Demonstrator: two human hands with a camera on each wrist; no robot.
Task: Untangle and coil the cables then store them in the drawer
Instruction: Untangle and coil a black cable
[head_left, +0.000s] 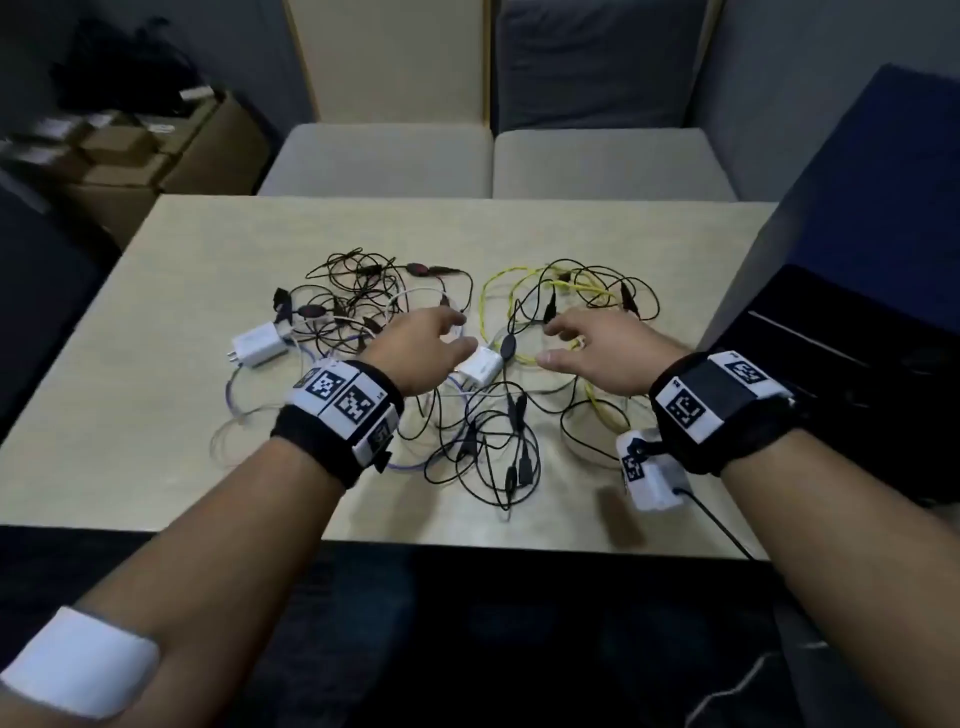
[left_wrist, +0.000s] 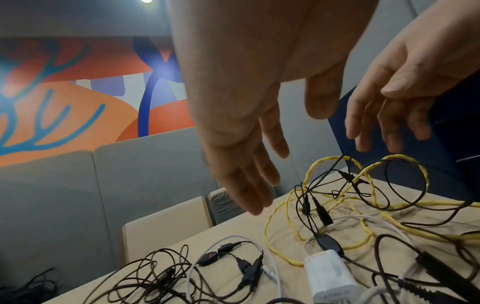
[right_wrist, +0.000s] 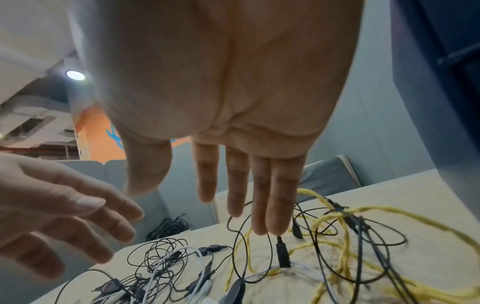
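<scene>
Head view: both hands hover over a tangled cable pile (head_left: 467, 364) spread across the middle of the light wood table (head_left: 156, 270). Left hand (head_left: 415, 348) sits frame centre-left, fingers relaxed and spread, holding nothing; right hand (head_left: 602, 348) centre-right, same state, fingers extended, nothing gripped. Between the two hands lies a white charger (head_left: 480, 366) with a black inline module across it. Second white charger (head_left: 257, 344) at the left edge of the pile, prongs pointing lower left. Yellow cable (head_left: 506, 291) loops through the right half, partly under the right hand; thin black cables cover both halves, with a white cable mixed in on the left. Left wrist view: fingers (left_wrist: 249, 185) straight, above the pile, no contact visible. Right wrist view: fingers (right_wrist: 265, 205) straight, tips just above the black and yellow strands; can't tell if they touch. Dark blue cabinet (head_left: 857, 208) at frame right, beside the table. Cardboard boxes (head_left: 130, 156) upper left.
</scene>
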